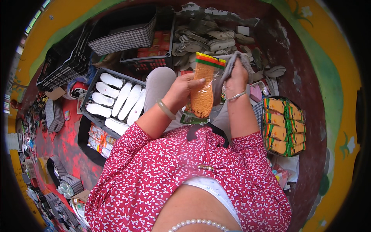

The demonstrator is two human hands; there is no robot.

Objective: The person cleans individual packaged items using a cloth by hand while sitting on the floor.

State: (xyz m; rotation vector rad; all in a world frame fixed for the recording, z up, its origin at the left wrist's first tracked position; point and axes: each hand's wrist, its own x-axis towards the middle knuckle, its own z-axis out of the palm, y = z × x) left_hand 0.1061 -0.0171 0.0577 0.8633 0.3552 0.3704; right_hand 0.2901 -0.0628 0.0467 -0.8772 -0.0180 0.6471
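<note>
1. Left hand (184, 91) holds an orange insole pack (203, 92); I see the right hand (237, 79) gripping gray cloth (228, 69).
2. The pack is between the crate's (101, 123) right edge and the basket's (259, 116) left edge.

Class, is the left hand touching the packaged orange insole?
Touching: the head view shows the left hand holding the packaged orange insole, its thumb lying across the front.

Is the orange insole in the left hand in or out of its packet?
In: the clear packet reaches past the orange insole at the side, below a striped top band. Cannot tell if the packet is sealed.
</note>
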